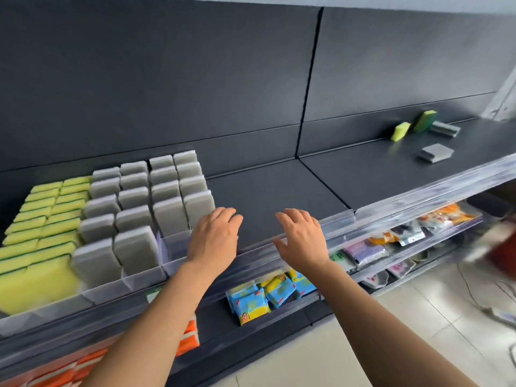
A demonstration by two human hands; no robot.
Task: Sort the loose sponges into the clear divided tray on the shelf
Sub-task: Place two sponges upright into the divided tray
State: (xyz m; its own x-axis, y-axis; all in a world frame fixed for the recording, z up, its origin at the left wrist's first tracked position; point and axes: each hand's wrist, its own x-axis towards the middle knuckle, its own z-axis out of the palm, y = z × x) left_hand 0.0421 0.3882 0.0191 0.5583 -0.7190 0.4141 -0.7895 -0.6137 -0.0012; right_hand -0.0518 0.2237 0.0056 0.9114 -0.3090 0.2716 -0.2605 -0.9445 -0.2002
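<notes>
The clear divided tray (pixel 131 280) sits at the left of the dark shelf, filled with upright rows of grey sponges (pixel 145 196) and yellow-green sponges (pixel 42 219). My left hand (pixel 213 238) hovers with relaxed fingers at the tray's right end, holding nothing. My right hand (pixel 301 238) is spread open over the shelf's front rail, also empty. Far right on the shelf lie loose sponges: a small yellow one (pixel 400 131), a yellow-green one leaning upright (pixel 424 120), a grey pair (pixel 444 129) and a grey one nearer the front (pixel 435 152).
Bare dark shelf surface (pixel 279 191) stretches between the tray and the loose sponges. A clear front rail (pixel 405 196) edges the shelf. Lower shelves hold blue-yellow packets (pixel 262 297), orange packs (pixel 187 339) and assorted bagged goods (pixel 405 236). Tiled floor lies below right.
</notes>
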